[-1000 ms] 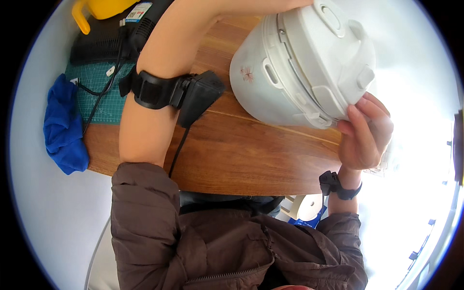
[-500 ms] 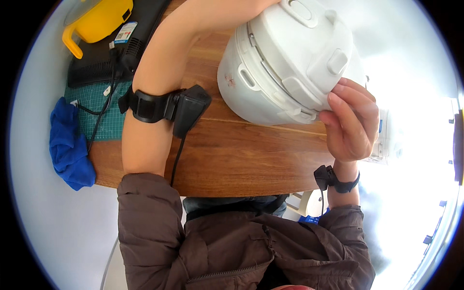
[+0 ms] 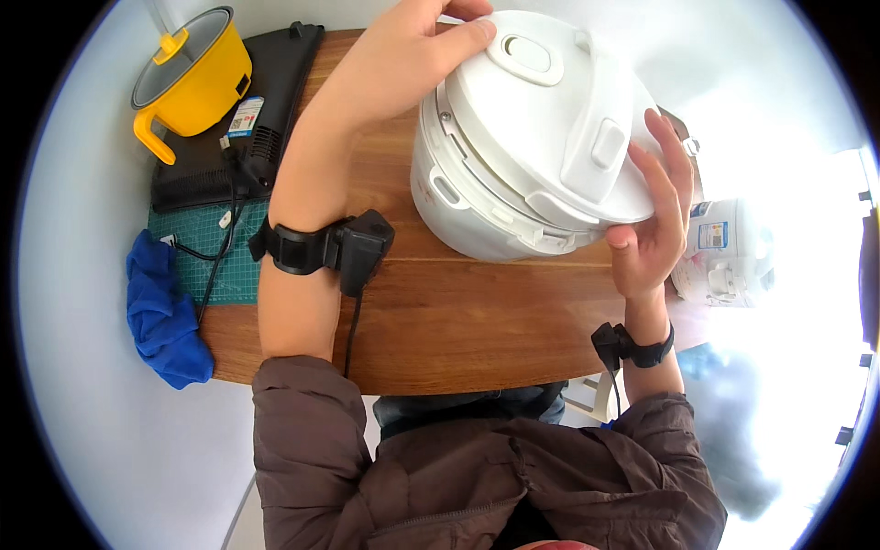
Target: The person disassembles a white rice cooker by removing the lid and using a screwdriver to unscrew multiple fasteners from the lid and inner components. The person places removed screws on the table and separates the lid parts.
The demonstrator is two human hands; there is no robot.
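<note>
A white rice cooker (image 3: 486,234) stands at the far middle of the wooden table. Its lid (image 3: 500,119) sits slightly raised, with a narrow gap along the near-left rim. My left hand (image 3: 431,41) reaches to the lid's far-left edge, the thumb on top of the rim and the fingers curled round; part of that hand leaves the picture at the top. On the other side, my right hand (image 3: 655,206) lies against the lid's right rim, with its fingers stretched and apart and its thumb beside the edge.
A yellow pot with a handle (image 3: 206,105) rests on a black appliance (image 3: 192,170) at the far left. Below it lie a green cutting mat (image 3: 243,280), a black cable and a blue cloth (image 3: 165,312). A white appliance (image 3: 715,247) stands right.
My right hand has let go of the lid's front lip and spread along its right rim. The rice cooker has shifted a little left. My left hand now shows more, its thumb on the rim.
</note>
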